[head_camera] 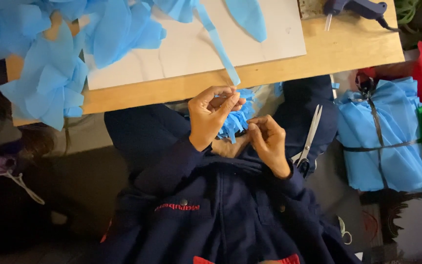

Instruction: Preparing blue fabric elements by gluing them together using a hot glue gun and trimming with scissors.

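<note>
Head view shows the left hand [211,115] and right hand [269,142], fingers pinched on a fringed blue tissue-paper bundle [235,120] held over the lap just off the tabletop's [348,49] near edge; it looks light, soft and tearable, best gripped at its gathered base.

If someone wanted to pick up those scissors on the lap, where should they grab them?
By the dark handle loops at the near end of the scissors, coming from the open side to the right hand's right. The closed blades point away toward the table, so the loops are the safe part.
</note>
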